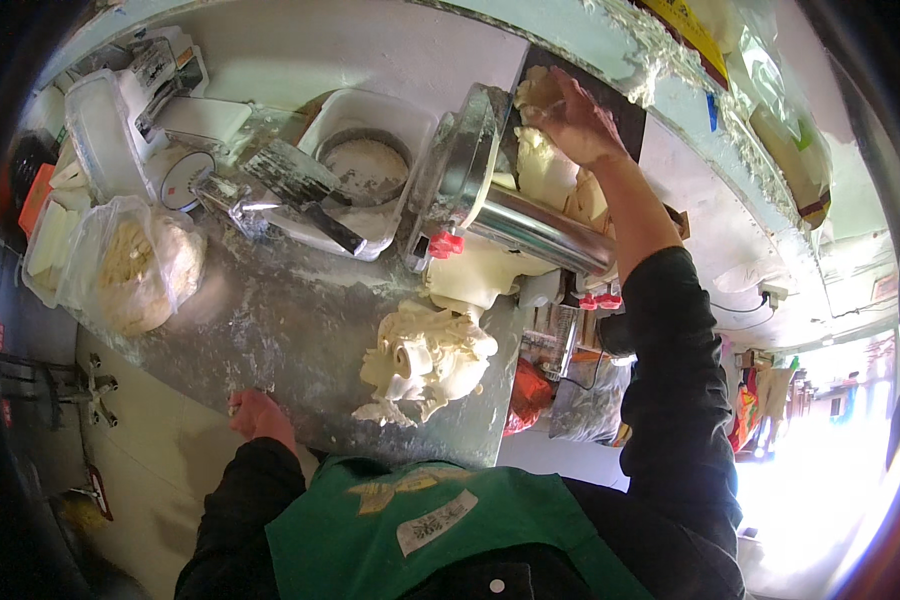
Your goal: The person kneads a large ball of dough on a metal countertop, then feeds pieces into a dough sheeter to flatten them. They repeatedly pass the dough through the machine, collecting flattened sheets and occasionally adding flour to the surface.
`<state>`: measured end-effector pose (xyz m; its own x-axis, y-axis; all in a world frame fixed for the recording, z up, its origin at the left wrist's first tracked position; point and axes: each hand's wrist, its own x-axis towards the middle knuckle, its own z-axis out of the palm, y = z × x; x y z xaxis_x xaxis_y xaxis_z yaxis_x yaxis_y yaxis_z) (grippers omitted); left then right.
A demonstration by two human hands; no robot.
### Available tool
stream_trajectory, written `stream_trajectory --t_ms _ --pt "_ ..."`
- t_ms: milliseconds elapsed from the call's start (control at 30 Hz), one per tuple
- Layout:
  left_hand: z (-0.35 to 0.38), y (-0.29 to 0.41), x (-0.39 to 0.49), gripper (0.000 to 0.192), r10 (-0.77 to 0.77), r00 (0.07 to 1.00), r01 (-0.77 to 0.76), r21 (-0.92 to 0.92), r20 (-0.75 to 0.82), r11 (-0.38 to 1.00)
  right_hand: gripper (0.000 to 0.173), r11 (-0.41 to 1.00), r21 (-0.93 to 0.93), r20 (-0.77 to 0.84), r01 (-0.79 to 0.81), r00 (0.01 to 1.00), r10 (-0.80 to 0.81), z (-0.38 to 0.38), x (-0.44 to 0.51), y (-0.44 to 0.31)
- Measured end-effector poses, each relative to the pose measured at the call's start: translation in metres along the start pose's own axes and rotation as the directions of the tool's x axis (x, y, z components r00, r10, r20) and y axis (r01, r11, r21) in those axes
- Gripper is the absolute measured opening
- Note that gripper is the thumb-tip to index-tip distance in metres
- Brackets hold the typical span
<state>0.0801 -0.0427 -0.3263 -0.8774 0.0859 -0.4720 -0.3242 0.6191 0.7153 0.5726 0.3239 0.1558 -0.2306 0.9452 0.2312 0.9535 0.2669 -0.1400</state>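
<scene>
My right hand [581, 124] reaches over the feed side of a dough sheeter [450, 165], with a pale flap of dough [534, 88] between thumb and fingers. More dough [544, 169] lies below that hand, behind the shiny steel roller [544, 229]. From under the roller a smooth dough sheet [469, 274] comes down and runs into a crumpled, folded dough heap [427, 356] on the worktable [292, 322]. At the near table edge, my left hand [259, 416] rests with curled fingers; its underside is hidden.
Left on the table sits a plastic bag of dough [146, 274]. Behind it, a bench scraper [292, 172] lies across a white tub [420, 124] with a round flour sieve [367, 165]. Red knobs [445, 244] project from the sheeter. A flour-crusted shelf edge [667, 82] runs overhead.
</scene>
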Motion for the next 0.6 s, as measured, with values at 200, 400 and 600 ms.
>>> stream_trajectory --t_ms 200,400,600 --pt "-0.012 0.0 -0.003 0.038 0.022 1.0 -0.022 0.029 -0.002 0.999 0.078 0.975 -0.195 -0.146 -0.102 0.987 0.074 0.014 0.004 -0.006" --pt "-0.016 0.002 -0.005 0.04 0.038 0.999 -0.037 0.042 -0.009 0.998 0.072 0.961 -0.214 -0.078 -0.173 0.984 0.16 0.012 -0.004 -0.003" --pt "-0.012 0.009 -0.009 0.042 0.032 0.999 -0.031 0.053 -0.019 0.998 0.071 0.926 -0.259 -0.186 -0.275 0.955 0.232 0.024 -0.012 -0.013"
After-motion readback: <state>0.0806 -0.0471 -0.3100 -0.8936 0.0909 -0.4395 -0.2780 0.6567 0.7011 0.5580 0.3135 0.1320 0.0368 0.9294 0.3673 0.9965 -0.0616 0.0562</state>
